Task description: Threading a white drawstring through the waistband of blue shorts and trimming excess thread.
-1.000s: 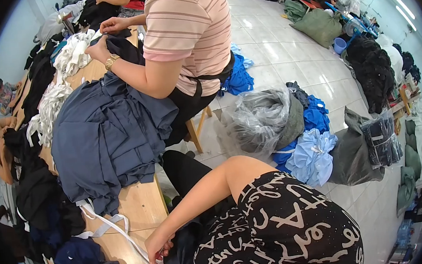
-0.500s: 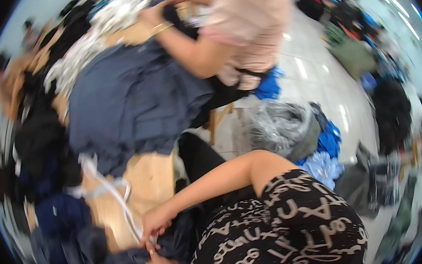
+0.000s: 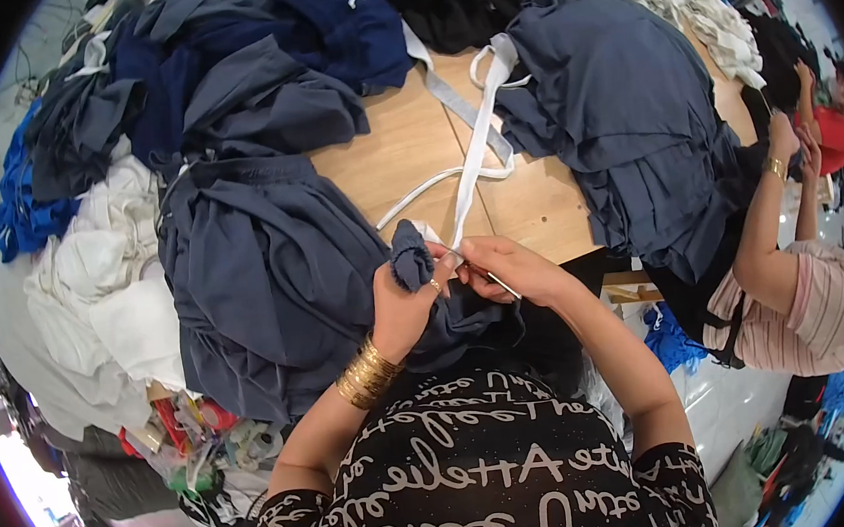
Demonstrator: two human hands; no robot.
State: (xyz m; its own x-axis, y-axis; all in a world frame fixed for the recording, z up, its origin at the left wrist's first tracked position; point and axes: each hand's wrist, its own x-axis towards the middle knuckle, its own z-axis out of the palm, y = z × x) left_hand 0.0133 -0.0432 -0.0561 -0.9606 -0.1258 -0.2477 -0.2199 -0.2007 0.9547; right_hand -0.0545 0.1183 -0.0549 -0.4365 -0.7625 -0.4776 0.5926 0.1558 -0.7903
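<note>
My left hand [image 3: 405,303] is closed on a gathered end of slate-grey cloth [image 3: 407,255], its thumb and fingertips meeting at a white tape [image 3: 475,168]. The flat tape runs away across the wooden table, looping near the far cloth pile. My right hand [image 3: 515,267] pinches the tape close to my left fingertips. A thin metal tool [image 3: 505,286] sticks out of the right hand; whether it is tweezers or snips I cannot tell. More slate-grey cloth [image 3: 458,326] hangs below my hands, against a black shirt with white lettering.
Slate-grey garments [image 3: 267,267] lie left of my hands, and another grey stack [image 3: 618,96] lies to the right on the wooden table [image 3: 537,198]. White cloth [image 3: 114,300] is heaped at far left. Another person in a striped top [image 3: 797,306] works at the right.
My view has swung round to the left, so the co-worker now shows at far right. Both hands are still together at the white tape and are now seen clearly.
</note>
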